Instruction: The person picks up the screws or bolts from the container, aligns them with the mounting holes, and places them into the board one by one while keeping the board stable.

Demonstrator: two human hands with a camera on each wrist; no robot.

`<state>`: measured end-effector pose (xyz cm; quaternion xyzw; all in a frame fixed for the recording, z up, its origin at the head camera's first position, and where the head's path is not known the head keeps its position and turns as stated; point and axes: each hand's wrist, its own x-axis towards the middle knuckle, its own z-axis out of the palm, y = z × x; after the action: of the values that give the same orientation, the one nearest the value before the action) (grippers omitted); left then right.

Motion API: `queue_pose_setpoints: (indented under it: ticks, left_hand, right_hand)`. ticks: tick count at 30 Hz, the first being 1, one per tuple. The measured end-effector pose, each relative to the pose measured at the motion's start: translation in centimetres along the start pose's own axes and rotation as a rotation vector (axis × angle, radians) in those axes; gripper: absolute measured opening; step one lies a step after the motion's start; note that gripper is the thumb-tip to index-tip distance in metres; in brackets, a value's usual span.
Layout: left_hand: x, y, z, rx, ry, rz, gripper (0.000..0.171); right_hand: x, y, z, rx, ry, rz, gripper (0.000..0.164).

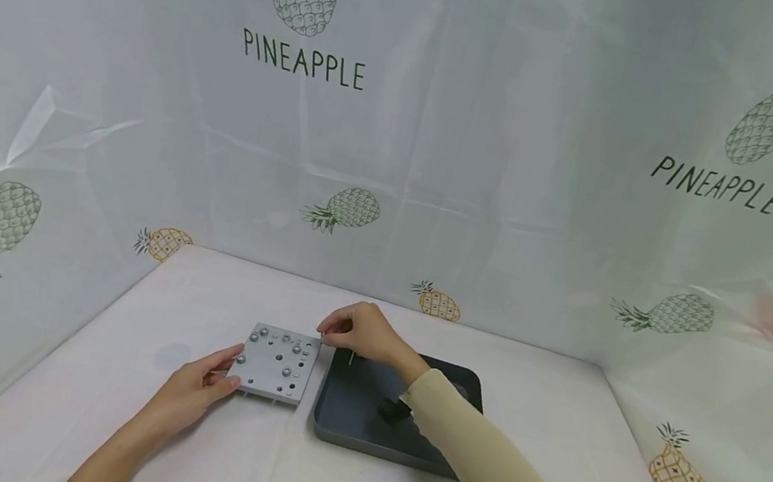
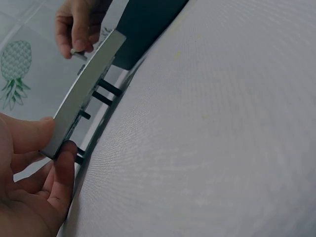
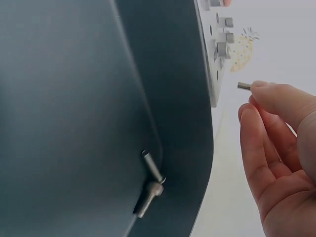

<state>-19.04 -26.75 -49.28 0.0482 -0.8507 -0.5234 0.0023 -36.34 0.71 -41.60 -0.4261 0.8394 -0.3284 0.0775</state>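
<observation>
My left hand [image 1: 191, 391] grips a flat grey metal plate [image 1: 259, 377] by its left edge, thumb on top and fingers beneath. The plate has several holes, and several bolt heads stand on its top face. In the left wrist view, dark shanks [image 2: 102, 98] stick out of its underside, over the white tabletop. My right hand [image 1: 364, 332] is by the plate's far right corner. Between thumb and fingertips it pinches a small metal pin [image 3: 244, 86], whose bare end points toward the plate in the right wrist view.
A dark grey tray [image 1: 356, 430] lies right of the plate, under my right forearm. In its corner are a loose pin [image 3: 153, 167] and a socket-head bolt [image 3: 149, 199]. A black object [image 1: 393, 411] shows beside the right sleeve. White pineapple-print sheeting [image 1: 482, 163] surrounds the table.
</observation>
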Motion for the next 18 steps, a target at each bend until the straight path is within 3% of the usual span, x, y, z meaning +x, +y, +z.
queue_pose_setpoints:
  ticks: [18]
  left_hand:
    - [0.1,0.0,0.0,0.004,0.013,-0.002,0.065]
  right_hand:
    - [2.3,0.1,1.2,-0.037,-0.073,-0.005,0.012]
